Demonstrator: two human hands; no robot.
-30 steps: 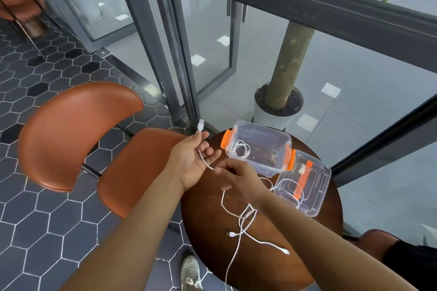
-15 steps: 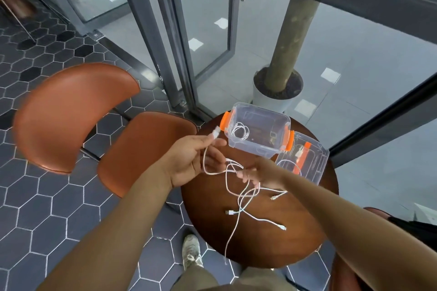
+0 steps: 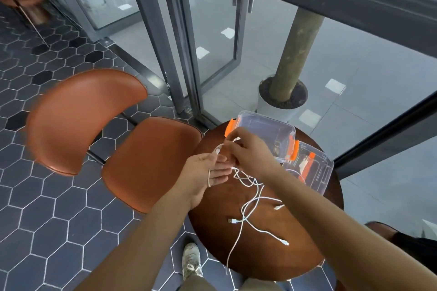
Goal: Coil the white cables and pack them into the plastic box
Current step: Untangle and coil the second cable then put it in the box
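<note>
I see the white cable (image 3: pixel 209 178) looped round my left grip (image 3: pixel 208 172), thumb pinning its plug end, while my right grip (image 3: pixel 248 152), touching it, pinches the strand, slack trailing nearer me across the surface (image 3: pixel 260 255), the plastic box (image 3: pixel 267 124) just beyond.

Glossy wooden table (image 3: pixel 295 238) — clear plastic box (image 3: pixel 267 130) — smooth leather-look chair (image 3: pixel 146 160).

This looks like a café or lobby seating corner: a small round wooden bench (image 3: pixel 272 255) beside orange leather chairs (image 3: pixel 151 163), dark hexagon floor tiles (image 3: pixel 47 208) with pale grout, tall metal-framed glass doors (image 3: pixel 212 42), and beyond the glass a tree (image 3: pixel 298 49) in a white pot (image 3: pixel 272 107).
</note>
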